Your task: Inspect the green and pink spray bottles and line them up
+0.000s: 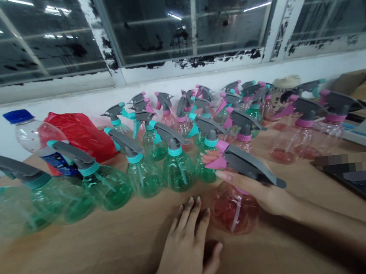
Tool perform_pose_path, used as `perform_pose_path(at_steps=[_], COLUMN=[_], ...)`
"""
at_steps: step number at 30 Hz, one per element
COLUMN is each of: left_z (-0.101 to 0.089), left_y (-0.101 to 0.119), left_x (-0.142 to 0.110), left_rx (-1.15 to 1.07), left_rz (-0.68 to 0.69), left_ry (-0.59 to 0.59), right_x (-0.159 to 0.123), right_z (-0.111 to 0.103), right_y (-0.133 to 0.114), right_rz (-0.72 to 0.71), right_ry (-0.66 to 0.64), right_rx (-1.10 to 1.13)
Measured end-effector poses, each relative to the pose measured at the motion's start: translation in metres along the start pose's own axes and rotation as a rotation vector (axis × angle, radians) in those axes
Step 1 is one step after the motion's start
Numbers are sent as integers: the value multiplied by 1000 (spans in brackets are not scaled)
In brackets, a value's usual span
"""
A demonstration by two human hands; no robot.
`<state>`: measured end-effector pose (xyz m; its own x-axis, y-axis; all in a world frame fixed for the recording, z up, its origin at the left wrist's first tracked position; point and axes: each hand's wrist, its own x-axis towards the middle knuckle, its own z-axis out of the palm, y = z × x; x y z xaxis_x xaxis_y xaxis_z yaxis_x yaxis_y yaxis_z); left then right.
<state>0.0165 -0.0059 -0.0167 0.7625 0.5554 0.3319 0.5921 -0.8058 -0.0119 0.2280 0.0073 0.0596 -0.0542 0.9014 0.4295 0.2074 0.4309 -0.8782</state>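
My right hand (260, 190) is closed around the neck of a pink spray bottle (235, 212) with a grey and pink trigger head. The bottle's base is at the table surface; I cannot tell whether it touches. To its left, my left hand (185, 241) lies flat on the wooden table (94, 255), fingers spread and holding nothing. Just beyond the hands stands a row of green spray bottles with turquoise collars, among them a dark green one (178, 172) and a paler one (144, 176). More pink spray bottles (306, 141) stand at the right.
Several more spray bottles crowd together toward the wall. A clear bottle with a blue cap (19, 117) and a red plastic bag (81, 134) are at the back left. On the right lie a dark flat device (357, 179) and a cardboard box (365, 85). Windows (186, 19) rise behind.
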Motion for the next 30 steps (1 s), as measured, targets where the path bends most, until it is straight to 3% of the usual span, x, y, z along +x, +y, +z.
perform_pose_path(at_steps=[9,14,20,30], left_z=[1,2,1,0], left_y=[0,0,-1,0], left_x=[0,0,0,1], left_rx=[-8,16,-3,32], left_rz=[-10,-4,-3,1], left_ry=[-5,-10,0,-8], right_x=[1,-1,0,-2], right_z=[-1,-3,-2,-2], right_y=[2,4,-2,-3], right_rz=[50,50,31,-38], right_ry=[-50,5,-30,50], right_rx=[9,-92,-33,-66])
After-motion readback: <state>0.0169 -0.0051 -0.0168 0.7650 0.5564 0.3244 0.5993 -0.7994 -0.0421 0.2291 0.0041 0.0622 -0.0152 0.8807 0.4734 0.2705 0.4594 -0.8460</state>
